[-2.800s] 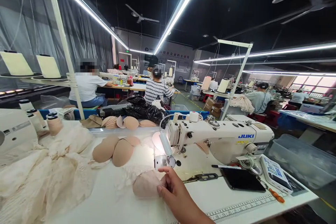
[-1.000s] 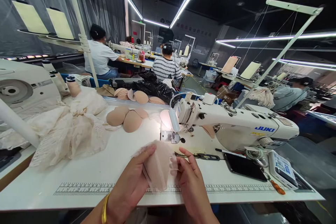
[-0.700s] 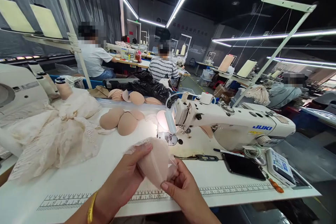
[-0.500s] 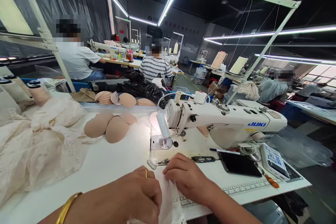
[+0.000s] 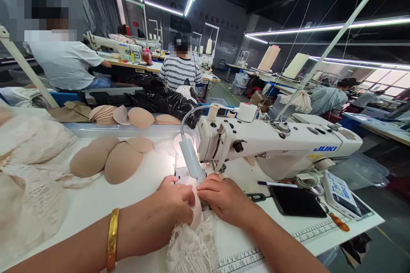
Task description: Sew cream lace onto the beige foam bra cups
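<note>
At the needle end of the white sewing machine [image 5: 282,145], my left hand [image 5: 173,202] is closed on the left edge of a pale pink bra cup [image 5: 196,211]. My right hand [image 5: 222,198], fingers pinched together, grips the cup's right side. White lace fabric [image 5: 192,247] trails from the cup down over the table's near edge. The hands and the lamp hide the presser foot and needle. A grey gooseneck lamp [image 5: 189,155] lights the spot just above my fingers.
Beige bra cups [image 5: 123,162] lie left of the machine, with more cups [image 5: 141,117] along the back ledge. Lace garments [image 5: 32,187] are heaped at far left. Right of my hands lie a phone [image 5: 297,201], a pen [image 5: 277,184] and a control box [image 5: 341,194]. Co-workers sit beyond.
Both hands have moved forward, up to the machine's needle end. The pink cup and its lace now show between them. The camera view has shifted slightly.
</note>
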Demonstrator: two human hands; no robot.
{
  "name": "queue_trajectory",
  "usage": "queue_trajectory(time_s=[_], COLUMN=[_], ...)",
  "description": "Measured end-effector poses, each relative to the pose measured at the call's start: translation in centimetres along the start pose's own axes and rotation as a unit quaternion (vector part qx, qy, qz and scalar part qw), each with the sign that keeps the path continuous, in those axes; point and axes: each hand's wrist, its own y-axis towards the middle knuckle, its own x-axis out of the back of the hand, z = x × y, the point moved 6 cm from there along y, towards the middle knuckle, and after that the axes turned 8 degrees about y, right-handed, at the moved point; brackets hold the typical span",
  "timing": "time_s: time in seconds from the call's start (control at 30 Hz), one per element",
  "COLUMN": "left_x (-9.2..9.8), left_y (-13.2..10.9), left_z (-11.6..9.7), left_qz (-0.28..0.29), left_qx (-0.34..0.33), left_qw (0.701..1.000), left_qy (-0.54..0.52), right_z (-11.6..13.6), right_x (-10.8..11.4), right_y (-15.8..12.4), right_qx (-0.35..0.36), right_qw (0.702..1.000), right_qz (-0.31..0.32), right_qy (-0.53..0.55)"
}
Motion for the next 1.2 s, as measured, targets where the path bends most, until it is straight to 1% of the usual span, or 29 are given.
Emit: queue_trajectory(time_s=[0.07, 0.13, 0.33, 0.63, 0.77, 0.93, 1.1, 1.2], left_x=[-0.1, -0.1, -0.2, -0.6, -0.6, -0.2, 1.1, 1.5], left_y=[0.1, 0.2, 0.6, 0.3, 0.3, 0.8, 1.4, 1.6], left_z=[0.0, 0.0, 0.4, 0.3, 0.7, 1.6, 2.4, 2.8], left_qz=[-0.011, -0.02, -0.05, -0.09, -0.082, -0.03, -0.047, -0.049], left_qx=[0.007, 0.005, -0.005, -0.026, -0.025, -0.011, -0.033, -0.037], left_qw=[1.0, 1.0, 0.999, 0.995, 0.996, 0.999, 0.998, 0.998], left_qy=[-0.001, -0.001, 0.004, 0.034, 0.028, 0.031, 0.028, 0.032], right_z=[-0.3, -0.6, -1.2, -1.6, -1.9, -2.1, -2.3, -2.1], right_x=[0.0, -0.1, -0.2, -0.8, -1.0, -1.0, -1.0, -0.8], right_y=[0.1, 0.2, -0.1, -0.6, -0.8, -1.0, -1.1, -0.9], right_qx=[-0.023, -0.029, -0.039, -0.059, -0.069, -0.067, -0.074, -0.07], right_qw=[1.0, 0.999, 0.999, 0.997, 0.997, 0.997, 0.996, 0.996], right_qz=[0.006, 0.005, -0.024, 0.003, 0.008, 0.001, 0.004, 0.004], right_qy=[-0.008, -0.015, -0.023, -0.042, -0.042, -0.041, -0.057, -0.052])
